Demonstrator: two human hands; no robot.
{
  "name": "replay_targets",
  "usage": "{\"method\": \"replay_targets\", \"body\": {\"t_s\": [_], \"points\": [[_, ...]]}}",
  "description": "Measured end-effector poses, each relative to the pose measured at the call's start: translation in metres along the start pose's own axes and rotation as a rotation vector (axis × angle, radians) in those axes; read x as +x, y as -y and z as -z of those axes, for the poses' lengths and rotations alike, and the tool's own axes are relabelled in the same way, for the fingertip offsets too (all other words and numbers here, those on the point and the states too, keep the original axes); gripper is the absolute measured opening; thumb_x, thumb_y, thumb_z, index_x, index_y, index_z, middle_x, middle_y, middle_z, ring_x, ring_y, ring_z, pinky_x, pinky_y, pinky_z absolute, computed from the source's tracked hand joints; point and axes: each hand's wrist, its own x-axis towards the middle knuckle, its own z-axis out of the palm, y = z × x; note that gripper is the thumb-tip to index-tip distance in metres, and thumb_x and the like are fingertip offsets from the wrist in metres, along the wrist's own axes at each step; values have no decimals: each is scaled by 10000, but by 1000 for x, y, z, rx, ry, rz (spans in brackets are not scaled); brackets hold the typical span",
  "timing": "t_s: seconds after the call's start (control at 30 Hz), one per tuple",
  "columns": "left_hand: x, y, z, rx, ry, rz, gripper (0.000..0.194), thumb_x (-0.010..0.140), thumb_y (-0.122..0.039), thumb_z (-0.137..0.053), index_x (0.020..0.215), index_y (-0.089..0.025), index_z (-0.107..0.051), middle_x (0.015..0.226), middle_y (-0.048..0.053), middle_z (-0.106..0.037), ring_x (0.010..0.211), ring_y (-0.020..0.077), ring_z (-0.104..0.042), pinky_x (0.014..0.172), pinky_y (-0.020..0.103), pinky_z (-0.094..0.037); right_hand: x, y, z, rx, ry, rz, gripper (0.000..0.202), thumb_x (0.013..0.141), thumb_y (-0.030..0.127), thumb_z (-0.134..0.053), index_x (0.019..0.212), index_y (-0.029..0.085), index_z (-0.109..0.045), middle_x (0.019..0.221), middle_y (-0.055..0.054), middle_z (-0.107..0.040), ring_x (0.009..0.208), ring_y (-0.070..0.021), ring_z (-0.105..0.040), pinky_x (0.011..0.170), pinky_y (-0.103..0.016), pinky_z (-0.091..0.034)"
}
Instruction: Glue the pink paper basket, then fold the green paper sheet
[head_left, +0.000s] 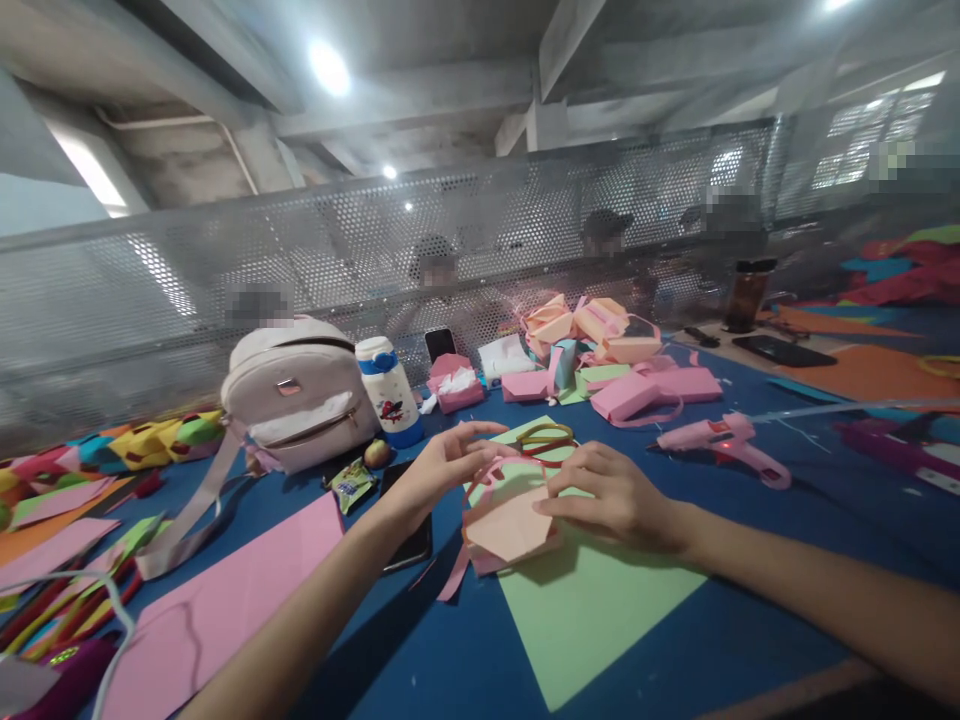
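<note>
A small folded paper bag point(510, 530) in peach and pink sits on a sheet of light green paper point(600, 600). Pink paper strips loop over its top, and one loose strip point(454, 573) hangs down at its left. My right hand point(611, 495) grips the bag's right edge between thumb and fingers. Over the upper left of the bag, my left hand point(454, 462) has its fingers stretched out near the pink loop; whether they touch it is unclear. Just behind the bag lie scissors point(551, 462) with yellow-green and red handles.
A pink glue gun point(724, 440) with a lit red light lies at right. Behind are finished paper bags point(637, 385), a tissue pack point(455, 385), a bottle point(391, 395) and a backpack point(300, 390). Pink paper point(240, 610) and a phone point(411, 535) lie left. A perforated metal screen point(337, 250) borders the table.
</note>
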Motion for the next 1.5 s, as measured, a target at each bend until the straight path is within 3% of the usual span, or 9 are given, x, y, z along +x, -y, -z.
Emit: {"method": "replay_targets", "body": {"t_s": [0.17,0.37,0.5,0.63,0.77,0.93,1.07,1.2,1.5], "points": [[1,5,13,24,149,21,520,899,-554,-619,1261,-181,-596,1185,128,-690,1070,233,-653,937,356,-464,0,-1,1,46,80,11,213,993,363,-528,1070,216,-663,987,-56,-710,952,-206,-546,817,-355,-411],[-10,-1,30,105,556,77,1124,521,-634,-877,1470,-246,-414,1517,109,-436,1432,338,-338,1136,466,-307,0,4,0,45,59,-30,215,966,421,-577,991,225,-662,1024,-54,-684,933,-204,-535,847,-351,-412],[-19,6,28,184,697,242,1125,643,-446,-884,1543,-279,-231,1141,82,-697,1022,292,-695,938,435,-507,-1,8,-4,89,-17,-135,188,948,376,-611,1059,225,-622,1129,-87,-629,1042,-225,-535,914,-370,-425],[-21,8,18,159,597,231,1079,672,-410,-865,1544,-342,-233,1204,96,-666,949,279,-706,736,360,-581,0,8,-6,358,-4,-382,556,856,460,-714,1291,200,-486,1260,-133,-575,1182,-263,-513,992,-416,-432],[-17,12,11,126,647,131,1171,598,-341,-913,1549,-346,-231,1547,126,-371,1366,389,-414,857,401,-563,-1,1,-9,560,72,-592,545,777,388,-804,1236,221,-562,1250,-106,-611,1190,-281,-535,1012,-450,-433],[-13,31,8,59,648,76,1232,640,-303,-895,1573,-334,-90,1594,128,-282,1456,369,-250,1053,452,-431,-5,-7,-17,773,51,-863,515,693,158,-817,1164,208,-613,1214,-77,-644,1109,-245,-589,977,-418,-464],[-13,38,4,110,540,103,1312,676,-303,-872,1565,-316,92,1576,162,-299,1367,373,-397,1073,478,-394,-7,-9,-22,849,35,-917,512,687,218,-827,1149,196,-606,1169,-84,-658,1033,-237,-628,919,-397,-500],[-13,38,-3,77,510,47,1387,686,-303,-864,1522,-290,243,1598,198,-228,1411,379,-326,1094,484,-363,-8,-6,-24,898,21,-951,493,696,208,-797,1144,201,-591,1185,-82,-635,968,-213,-642,872,-373,-521],[-8,50,-10,94,315,-128,1372,688,-426,-865,1531,-323,213,1598,179,-212,1466,357,-245,1171,562,-198,-6,-5,-24,933,-41,-1011,408,776,296,-736,1130,210,-553,1176,-84,-603,1000,-214,-621,847,-363,-516]]}}
